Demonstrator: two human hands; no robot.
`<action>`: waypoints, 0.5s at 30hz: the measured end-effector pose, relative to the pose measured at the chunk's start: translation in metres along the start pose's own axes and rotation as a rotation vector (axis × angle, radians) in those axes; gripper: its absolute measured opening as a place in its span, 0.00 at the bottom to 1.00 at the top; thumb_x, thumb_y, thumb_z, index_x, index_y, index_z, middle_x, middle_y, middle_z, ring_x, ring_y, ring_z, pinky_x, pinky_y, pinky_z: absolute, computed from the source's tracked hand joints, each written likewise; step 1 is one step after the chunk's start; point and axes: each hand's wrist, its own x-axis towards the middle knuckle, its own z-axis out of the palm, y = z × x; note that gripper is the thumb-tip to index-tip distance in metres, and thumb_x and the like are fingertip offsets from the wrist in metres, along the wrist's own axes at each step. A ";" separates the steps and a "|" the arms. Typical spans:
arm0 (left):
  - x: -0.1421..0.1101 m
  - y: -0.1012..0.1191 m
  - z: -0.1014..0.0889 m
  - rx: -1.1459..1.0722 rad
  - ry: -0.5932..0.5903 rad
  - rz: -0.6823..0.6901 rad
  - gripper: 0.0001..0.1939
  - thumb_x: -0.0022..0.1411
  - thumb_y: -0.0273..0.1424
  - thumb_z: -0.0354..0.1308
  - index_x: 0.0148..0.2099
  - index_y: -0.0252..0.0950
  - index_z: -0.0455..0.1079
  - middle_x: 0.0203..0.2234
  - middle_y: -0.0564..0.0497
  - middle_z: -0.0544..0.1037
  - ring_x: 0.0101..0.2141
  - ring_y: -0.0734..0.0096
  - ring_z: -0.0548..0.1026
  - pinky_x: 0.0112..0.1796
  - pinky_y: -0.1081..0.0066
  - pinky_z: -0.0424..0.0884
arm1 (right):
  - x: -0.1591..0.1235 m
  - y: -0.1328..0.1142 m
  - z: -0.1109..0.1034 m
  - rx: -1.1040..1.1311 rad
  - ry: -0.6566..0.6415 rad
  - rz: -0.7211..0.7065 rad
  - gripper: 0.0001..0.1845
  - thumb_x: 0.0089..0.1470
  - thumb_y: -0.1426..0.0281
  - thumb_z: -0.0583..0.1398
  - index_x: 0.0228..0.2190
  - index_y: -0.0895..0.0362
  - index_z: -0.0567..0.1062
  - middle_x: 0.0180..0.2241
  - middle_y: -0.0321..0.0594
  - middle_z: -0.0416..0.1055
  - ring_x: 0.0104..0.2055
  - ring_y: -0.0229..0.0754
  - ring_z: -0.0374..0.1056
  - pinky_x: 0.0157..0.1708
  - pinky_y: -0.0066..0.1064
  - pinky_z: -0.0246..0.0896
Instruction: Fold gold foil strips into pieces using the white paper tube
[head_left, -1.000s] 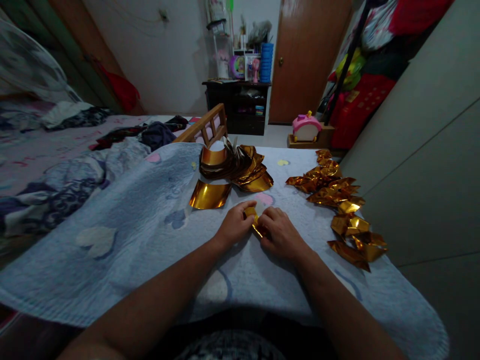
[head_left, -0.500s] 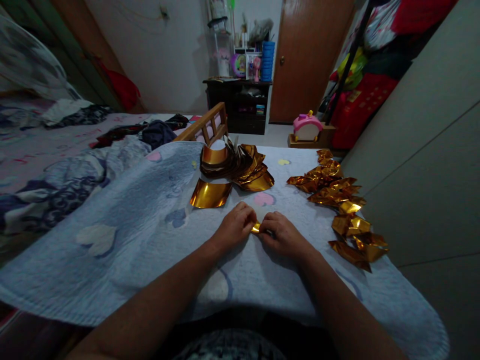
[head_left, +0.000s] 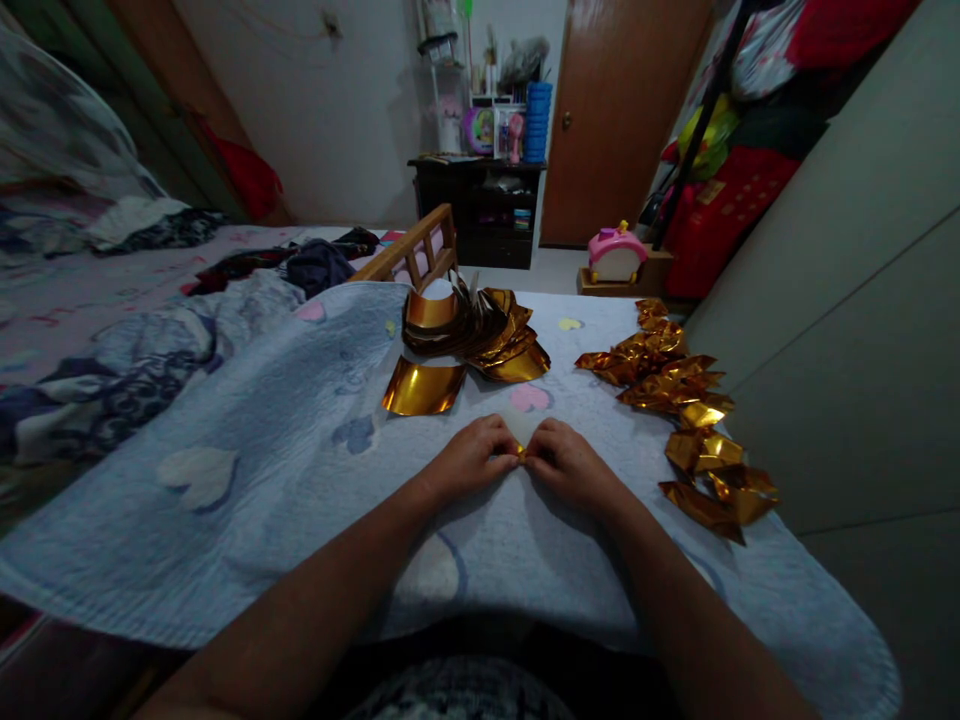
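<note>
My left hand (head_left: 474, 455) and my right hand (head_left: 571, 462) meet fingertip to fingertip on the pale blue blanket (head_left: 285, 440). Both are closed on one small folded piece of gold paper (head_left: 520, 452), of which only a sliver shows between them. A single curled gold sheet (head_left: 421, 387) lies just beyond my left hand. Behind it sits a stack of curled gold sheets (head_left: 472, 325). To the right of my right hand runs a row of several folded gold pieces (head_left: 686, 405).
The blanket covers a raised surface with a wooden bed rail (head_left: 409, 255) behind it. A rumpled bed (head_left: 112, 310) lies to the left. A grey wall panel (head_left: 847, 300) stands close on the right. A dark shelf unit (head_left: 480, 205), a brown door (head_left: 615, 110) and a pink toy (head_left: 613, 255) are farther back.
My hands have closed in on the gold piece and moved slightly nearer each other. More of it showed a second ago; now it is almost hidden between my fingertips.
</note>
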 end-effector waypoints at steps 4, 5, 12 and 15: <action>0.002 0.001 -0.001 -0.014 -0.005 0.003 0.07 0.62 0.28 0.58 0.32 0.35 0.76 0.34 0.50 0.74 0.39 0.67 0.73 0.40 0.70 0.68 | -0.001 0.000 -0.001 0.022 0.016 0.017 0.08 0.55 0.79 0.59 0.27 0.57 0.74 0.33 0.39 0.68 0.37 0.40 0.64 0.39 0.32 0.60; 0.002 0.002 -0.001 -0.016 -0.005 0.005 0.08 0.63 0.29 0.58 0.32 0.35 0.76 0.34 0.49 0.74 0.38 0.67 0.73 0.40 0.70 0.68 | -0.001 0.000 -0.001 0.025 0.017 0.020 0.08 0.56 0.78 0.59 0.27 0.57 0.74 0.33 0.39 0.68 0.37 0.40 0.65 0.39 0.32 0.60; 0.003 0.003 0.003 0.063 0.023 -0.029 0.09 0.63 0.29 0.57 0.31 0.35 0.75 0.34 0.49 0.73 0.38 0.66 0.73 0.41 0.69 0.68 | 0.001 0.002 0.003 -0.049 0.035 0.064 0.08 0.58 0.76 0.61 0.27 0.57 0.77 0.35 0.41 0.69 0.40 0.42 0.65 0.42 0.34 0.59; 0.002 0.002 0.005 0.095 0.038 -0.049 0.07 0.62 0.28 0.57 0.32 0.35 0.74 0.34 0.49 0.72 0.38 0.66 0.72 0.40 0.69 0.68 | 0.002 0.004 0.006 -0.076 0.055 0.096 0.07 0.57 0.76 0.61 0.27 0.58 0.76 0.35 0.42 0.68 0.40 0.43 0.65 0.43 0.35 0.59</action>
